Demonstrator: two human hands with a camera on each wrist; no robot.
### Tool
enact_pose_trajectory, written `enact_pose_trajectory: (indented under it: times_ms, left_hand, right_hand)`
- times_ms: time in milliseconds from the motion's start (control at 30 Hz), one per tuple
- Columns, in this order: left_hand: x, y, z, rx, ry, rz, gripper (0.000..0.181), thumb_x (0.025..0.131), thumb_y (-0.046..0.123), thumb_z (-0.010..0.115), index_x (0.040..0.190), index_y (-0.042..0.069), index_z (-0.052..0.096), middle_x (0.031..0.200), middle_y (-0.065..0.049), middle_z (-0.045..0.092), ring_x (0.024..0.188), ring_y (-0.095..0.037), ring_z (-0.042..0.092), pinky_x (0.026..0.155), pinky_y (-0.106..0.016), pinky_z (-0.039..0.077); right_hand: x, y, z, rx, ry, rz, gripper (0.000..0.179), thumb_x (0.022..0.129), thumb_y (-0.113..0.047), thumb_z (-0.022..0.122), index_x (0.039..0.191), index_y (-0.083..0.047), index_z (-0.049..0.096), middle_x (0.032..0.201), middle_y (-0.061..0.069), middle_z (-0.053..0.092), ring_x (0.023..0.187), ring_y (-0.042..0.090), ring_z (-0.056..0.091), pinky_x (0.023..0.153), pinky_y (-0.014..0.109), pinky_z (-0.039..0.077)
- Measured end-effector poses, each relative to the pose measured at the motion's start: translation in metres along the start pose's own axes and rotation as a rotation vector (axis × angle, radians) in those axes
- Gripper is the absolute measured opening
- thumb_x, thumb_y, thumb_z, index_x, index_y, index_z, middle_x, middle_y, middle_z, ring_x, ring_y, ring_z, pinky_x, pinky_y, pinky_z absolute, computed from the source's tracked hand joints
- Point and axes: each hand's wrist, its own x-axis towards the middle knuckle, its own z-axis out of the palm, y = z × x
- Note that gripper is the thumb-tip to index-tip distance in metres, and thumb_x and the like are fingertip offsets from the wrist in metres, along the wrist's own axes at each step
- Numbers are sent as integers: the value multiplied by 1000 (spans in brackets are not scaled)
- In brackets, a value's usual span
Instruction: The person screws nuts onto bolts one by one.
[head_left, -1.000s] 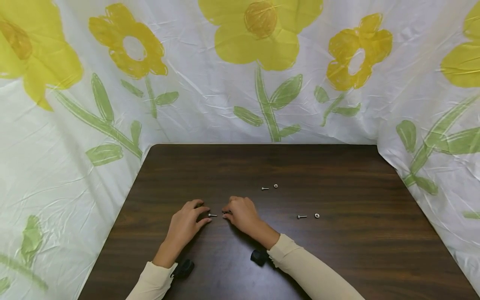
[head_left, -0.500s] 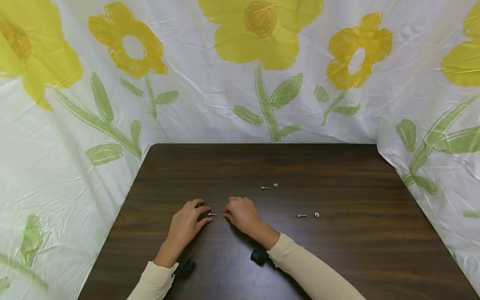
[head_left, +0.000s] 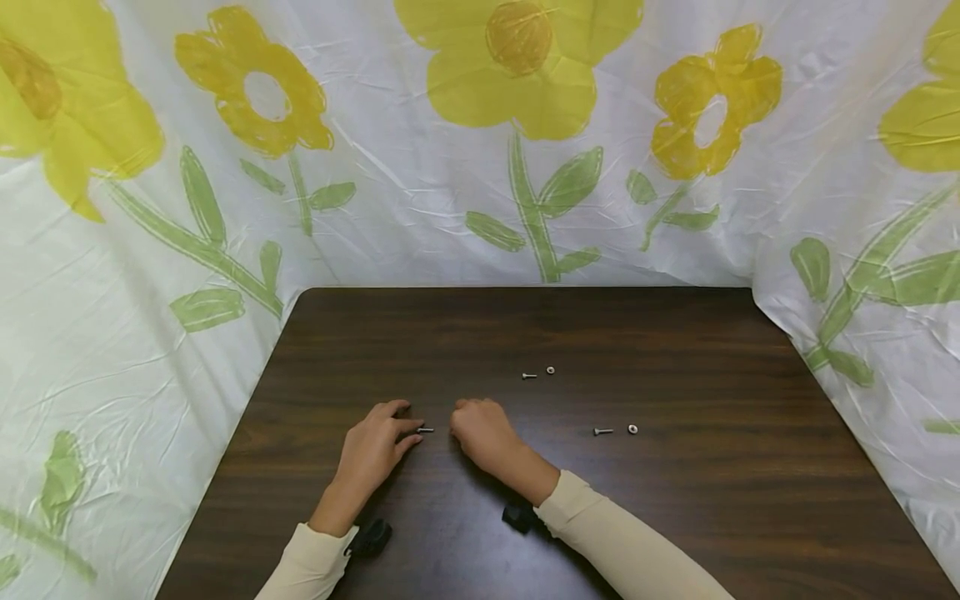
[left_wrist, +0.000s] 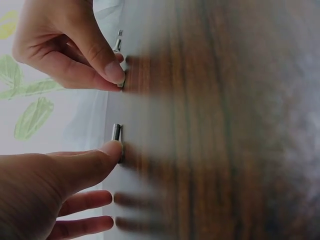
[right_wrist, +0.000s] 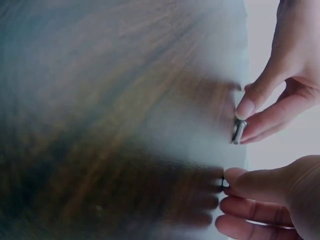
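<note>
A small metal bolt [head_left: 427, 430] lies low over the dark table, its threaded end pointing right. My left hand [head_left: 372, 443] pinches its head end between thumb and index finger, the other fingers spread. The right wrist view shows the same bolt [right_wrist: 239, 131] under the left thumb. A short way to the right, my right hand [head_left: 483, 432] has its fingertips down by the tabletop. In the left wrist view, its thumb and finger pinch a small metal nut [left_wrist: 121, 83], mostly covered; the head view hides it.
Farther back on the table [head_left: 420, 333] lie another bolt [head_left: 529, 376] and nut [head_left: 551, 370]. To the right are a third bolt [head_left: 603, 432] and nut [head_left: 633, 429]. A flowered white curtain [head_left: 375, 225] hangs behind the table.
The left fingers have closed in on the bolt's head. My right hand has shifted slightly right, and the nut at its fingertips has gone out of sight in the head view.
</note>
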Motion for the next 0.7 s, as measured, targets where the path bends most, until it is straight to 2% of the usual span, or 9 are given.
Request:
enact_pose_trajectory:
  times_ms: [333, 533, 700]
  left_hand:
    - [1, -2, 1, -65, 14, -40, 21, 76, 24, 89, 96, 21, 84, 122, -5, 70, 107, -26, 65, 70, -43, 60]
    - [4, -5, 3, -97, 36, -50, 18, 76, 24, 90, 93, 22, 84, 120, -4, 70, 105, -25, 65, 68, -42, 60]
    - [3, -4, 2, -116, 55, -51, 17, 75, 24, 90, 91, 22, 83, 119, -4, 70, 104, -25, 65, 68, -41, 60]
  right_hand:
    - [-1, 2, -1, -55, 17, -65, 21, 83, -10, 77, 65, -19, 71, 71, -3, 64, 62, 15, 63, 53, 30, 51]
    - [0, 9, -3, -7, -11, -64, 26, 81, -8, 76, 60, -17, 65, 67, -2, 60, 58, 15, 61, 50, 31, 52]
    - [-2, 13, -5, 41, -33, -65, 29, 85, -8, 76, 60, -17, 63, 67, -1, 59, 58, 14, 59, 51, 30, 52]
